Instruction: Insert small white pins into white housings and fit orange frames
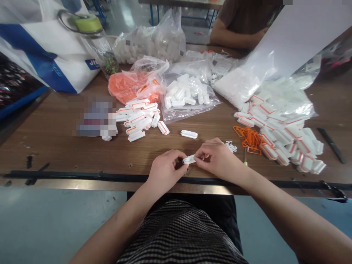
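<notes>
Head view, all bearings from the held piece.

Item: white case (188, 160), one, low centre, above the near edge of the tabletop (68, 154), small marks on its upper face.
Left hand (168, 168): narrow, thumb and fingers pinching the left end of this case.
Right hand (213, 156): narrow, thumb and fingertips closed on its right end.
Loose case (189, 134): one, white, 12 o'clock, lying apart.
Clear bag (191, 108): 12 o'clock, beyond the loose case, white cases inside.
Left pile (137, 119): white cases, several edged orange, 10 o'clock.
Small white bits (231, 146): scattered, between 2 and 3 o'clock, near the right hand.
Orange frames (249, 138): heaped, same bearing, farther out.
Right pile (286, 135): white cases, orange-edged, near 3 o'clock, beside the frames.
</notes>
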Tool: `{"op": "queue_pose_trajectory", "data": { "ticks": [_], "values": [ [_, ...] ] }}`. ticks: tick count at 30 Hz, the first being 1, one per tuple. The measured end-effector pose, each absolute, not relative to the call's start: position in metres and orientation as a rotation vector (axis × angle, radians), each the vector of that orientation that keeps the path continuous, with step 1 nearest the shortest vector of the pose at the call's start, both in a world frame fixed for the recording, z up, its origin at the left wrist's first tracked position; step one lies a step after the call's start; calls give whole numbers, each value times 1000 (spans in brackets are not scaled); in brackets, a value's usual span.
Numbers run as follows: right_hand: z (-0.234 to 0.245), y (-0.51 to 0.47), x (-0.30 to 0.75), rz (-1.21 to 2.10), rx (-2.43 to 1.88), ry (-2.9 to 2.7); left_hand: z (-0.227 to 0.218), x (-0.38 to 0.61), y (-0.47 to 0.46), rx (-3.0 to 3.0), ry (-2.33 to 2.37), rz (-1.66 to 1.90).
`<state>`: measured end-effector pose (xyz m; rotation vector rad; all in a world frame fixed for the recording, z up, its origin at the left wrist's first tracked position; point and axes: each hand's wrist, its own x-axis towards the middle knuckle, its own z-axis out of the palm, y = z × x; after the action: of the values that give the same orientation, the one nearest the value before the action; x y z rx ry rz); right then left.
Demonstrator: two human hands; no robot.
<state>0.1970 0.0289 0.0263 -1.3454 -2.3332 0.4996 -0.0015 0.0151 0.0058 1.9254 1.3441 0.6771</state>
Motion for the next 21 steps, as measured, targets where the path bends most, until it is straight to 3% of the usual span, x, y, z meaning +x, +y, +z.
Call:
{"op": "queue_pose_trajectory", "data": {
  "ticks": [15,21],
  "values": [
    [31,8,193,111,-1242,-2498,5,-3,14,1932,1343,668],
    [30,14,212,303,-1274,-2328,5,-3,16,1946,1339,660]
  ]
}}
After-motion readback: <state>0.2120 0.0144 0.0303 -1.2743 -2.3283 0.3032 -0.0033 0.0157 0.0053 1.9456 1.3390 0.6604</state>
